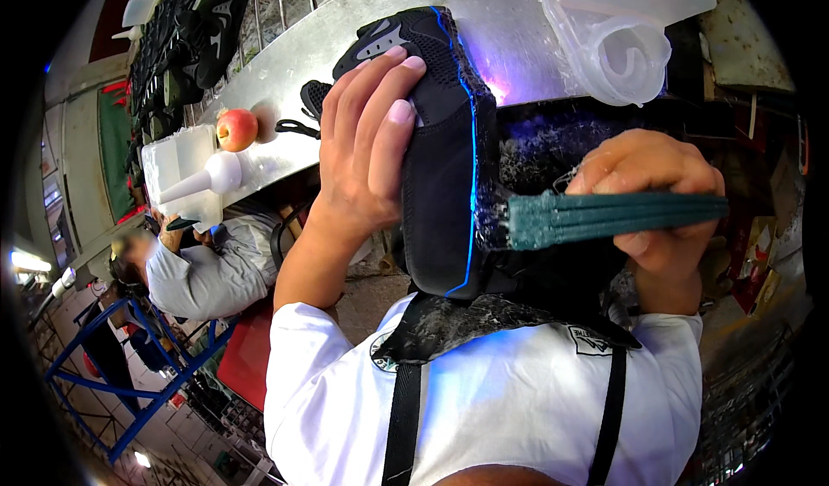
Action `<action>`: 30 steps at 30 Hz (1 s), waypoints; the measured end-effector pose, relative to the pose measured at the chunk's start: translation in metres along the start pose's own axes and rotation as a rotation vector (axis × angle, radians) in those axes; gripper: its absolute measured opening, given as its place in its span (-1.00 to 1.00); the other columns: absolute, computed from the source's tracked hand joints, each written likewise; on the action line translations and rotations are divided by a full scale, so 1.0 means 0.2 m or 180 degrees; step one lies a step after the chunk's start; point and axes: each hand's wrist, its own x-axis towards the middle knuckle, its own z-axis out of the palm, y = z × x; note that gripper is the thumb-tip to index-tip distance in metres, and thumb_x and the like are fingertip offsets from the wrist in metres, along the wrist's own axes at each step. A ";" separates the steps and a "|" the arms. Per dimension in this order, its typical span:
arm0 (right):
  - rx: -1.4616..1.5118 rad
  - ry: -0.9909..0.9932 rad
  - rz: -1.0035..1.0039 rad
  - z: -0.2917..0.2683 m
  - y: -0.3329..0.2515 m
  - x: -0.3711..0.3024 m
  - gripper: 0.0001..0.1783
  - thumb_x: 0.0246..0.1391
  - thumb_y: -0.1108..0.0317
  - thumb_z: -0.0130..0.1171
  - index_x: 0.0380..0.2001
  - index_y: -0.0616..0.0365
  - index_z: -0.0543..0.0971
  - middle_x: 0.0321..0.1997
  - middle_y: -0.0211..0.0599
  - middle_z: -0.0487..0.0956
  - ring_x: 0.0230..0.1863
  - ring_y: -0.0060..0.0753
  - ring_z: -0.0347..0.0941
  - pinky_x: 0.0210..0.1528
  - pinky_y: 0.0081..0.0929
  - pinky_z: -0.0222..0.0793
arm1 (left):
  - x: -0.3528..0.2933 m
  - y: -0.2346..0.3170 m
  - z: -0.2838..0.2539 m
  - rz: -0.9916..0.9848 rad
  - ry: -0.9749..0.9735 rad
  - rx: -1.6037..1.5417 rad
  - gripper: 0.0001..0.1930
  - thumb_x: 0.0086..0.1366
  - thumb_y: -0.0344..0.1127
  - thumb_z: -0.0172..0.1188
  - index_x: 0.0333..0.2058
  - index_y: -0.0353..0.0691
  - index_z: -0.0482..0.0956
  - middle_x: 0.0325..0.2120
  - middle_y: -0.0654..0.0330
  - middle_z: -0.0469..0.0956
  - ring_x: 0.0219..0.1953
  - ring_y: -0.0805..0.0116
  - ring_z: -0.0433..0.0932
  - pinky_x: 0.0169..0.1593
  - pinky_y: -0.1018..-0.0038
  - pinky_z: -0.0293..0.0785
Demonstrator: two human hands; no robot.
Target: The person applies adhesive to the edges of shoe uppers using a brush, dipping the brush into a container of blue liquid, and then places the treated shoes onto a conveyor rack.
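A black shoe upper [440, 201] with a mesh part and a grey side piece lies lengthwise before me. A glowing blue line runs down its right side. My left hand [363, 153] grips the shoe from the left, its fingers over the upper and its thumb hidden. In my right hand [661, 171] is a brush [596, 218] with a thick, ridged green handle. Its dark bristles touch the shoe's right edge beside the blue line. Black laces [298, 127] stick out left of my fingers.
A metal table [302, 80] curves behind the shoe. On it are a translucent container [596, 2] at the right, a red apple [237, 130], and a white nozzle bottle [216, 173] by a clear tub. Several dark shoes [207, 37] line a rack. A seated person [211, 266] is at left.
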 end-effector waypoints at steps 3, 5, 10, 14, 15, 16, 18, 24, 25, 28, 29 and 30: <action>-0.0228 -0.0080 0.0214 0.01 -0.07 -0.01 -0.64 0.12 0.13 0.38 -0.30 0.22 0.57 -0.36 -0.13 0.65 -0.44 -0.27 0.63 -0.41 -0.46 0.60 | 0.01 0.01 0.00 0.0026 0.0029 0.0009 -0.55 0.20 -0.47 0.17 0.04 -0.41 0.25 0.01 -0.27 0.52 0.00 -0.23 0.56 0.03 -0.06 0.50; -0.0325 -0.0157 0.0382 0.02 -0.12 0.00 -0.65 0.13 0.13 0.39 -0.32 0.21 0.56 -0.37 -0.13 0.64 -0.44 -0.29 0.63 -0.42 -0.47 0.60 | 0.03 0.01 0.00 0.0029 0.0008 0.0036 -0.54 0.19 -0.47 0.18 0.04 -0.41 0.25 0.01 -0.26 0.52 0.00 -0.22 0.56 0.03 -0.06 0.49; -0.0437 -0.0282 0.0221 0.02 -0.19 0.02 -0.66 0.17 0.17 0.33 -0.31 0.27 0.55 -0.37 -0.05 0.62 -0.48 -0.31 0.60 -0.44 -0.50 0.57 | 0.05 0.00 0.02 0.0041 0.0146 0.0010 -0.45 0.15 -0.43 0.24 0.09 -0.39 0.24 0.02 -0.23 0.51 -0.02 -0.21 0.56 0.05 -0.03 0.47; -0.0929 -0.0144 -0.0205 0.05 -0.24 0.03 -0.58 0.20 0.07 0.27 -0.33 0.30 0.54 -0.36 -0.01 0.63 -0.51 -0.35 0.57 -0.54 -0.56 0.47 | 0.11 0.01 0.00 -0.0126 -0.0025 0.0054 -0.35 0.12 -0.37 0.30 0.14 -0.38 0.21 0.03 -0.21 0.50 -0.02 -0.20 0.55 0.03 -0.02 0.46; -0.1106 -0.0127 -0.0276 0.06 -0.26 0.04 -0.58 0.20 0.06 0.27 -0.34 0.29 0.54 -0.36 -0.01 0.63 -0.53 -0.36 0.56 -0.56 -0.57 0.45 | 0.12 0.01 0.00 -0.0148 -0.0058 0.0053 -0.34 0.12 -0.37 0.31 0.14 -0.39 0.21 0.02 -0.21 0.51 -0.02 -0.20 0.55 0.02 -0.02 0.45; -0.1280 -0.0103 -0.0344 0.06 -0.28 0.04 -0.57 0.20 0.05 0.26 -0.34 0.29 0.54 -0.36 -0.01 0.64 -0.54 -0.37 0.55 -0.59 -0.59 0.42 | 0.13 0.01 0.00 -0.0170 -0.0091 0.0052 -0.33 0.11 -0.36 0.31 0.15 -0.40 0.21 0.02 -0.21 0.51 -0.02 -0.20 0.54 0.02 -0.02 0.44; -0.1569 -0.0134 -0.0361 0.06 -0.32 0.07 -0.58 0.21 0.05 0.26 -0.35 0.28 0.54 -0.37 -0.01 0.64 -0.55 -0.37 0.54 -0.60 -0.59 0.40 | 0.16 0.01 -0.01 -0.0241 -0.0129 0.0050 -0.32 0.10 -0.34 0.33 0.15 -0.42 0.22 0.02 -0.20 0.51 -0.01 -0.18 0.54 0.02 0.00 0.43; -0.2053 -0.0633 -0.0215 -0.05 -0.45 0.27 -0.74 0.17 0.20 0.29 -0.37 0.20 0.55 -0.35 -0.03 0.66 -0.55 -0.36 0.56 -0.58 -0.54 0.45 | 0.27 0.03 -0.05 -0.0459 -0.0460 0.0088 -0.20 -0.03 -0.33 0.40 0.19 -0.40 0.24 0.05 -0.14 0.49 0.00 -0.14 0.51 0.06 0.07 0.42; -0.2125 -0.0705 -0.0205 -0.07 -0.46 0.31 -0.78 0.16 0.25 0.29 -0.37 0.18 0.55 -0.35 -0.03 0.66 -0.55 -0.35 0.57 -0.57 -0.52 0.47 | 0.29 0.00 -0.04 -0.0365 -0.0437 0.0005 -0.20 -0.04 -0.33 0.40 0.19 -0.40 0.25 0.05 -0.14 0.48 0.00 -0.14 0.51 0.06 0.07 0.42; -0.2323 -0.1583 -0.0200 -0.21 -0.52 0.49 -0.85 0.13 0.30 0.28 -0.33 0.14 0.57 -0.34 -0.06 0.67 -0.45 -0.28 0.64 -0.43 -0.46 0.59 | 0.35 -0.03 -0.04 -0.0376 -0.0635 -0.0086 -0.11 -0.14 -0.27 0.47 0.19 -0.37 0.25 0.06 -0.08 0.48 0.02 -0.13 0.50 0.10 0.09 0.41; -0.2389 -0.1797 -0.0263 -0.23 -0.53 0.54 -0.84 0.13 0.30 0.28 -0.32 0.14 0.58 -0.32 -0.05 0.67 -0.43 -0.26 0.65 -0.40 -0.44 0.61 | 0.38 -0.04 -0.06 -0.0427 -0.0795 -0.0090 -0.07 -0.17 -0.23 0.50 0.20 -0.35 0.25 0.07 -0.07 0.48 0.04 -0.12 0.49 0.13 0.10 0.40; -0.2461 -0.1962 -0.0281 -0.24 -0.55 0.58 -0.84 0.12 0.30 0.29 -0.31 0.14 0.58 -0.30 -0.04 0.67 -0.41 -0.24 0.65 -0.37 -0.42 0.62 | 0.41 -0.04 -0.08 -0.0473 -0.0958 -0.0091 -0.03 -0.20 -0.20 0.53 0.21 -0.33 0.25 0.08 -0.05 0.48 0.07 -0.12 0.49 0.16 0.11 0.38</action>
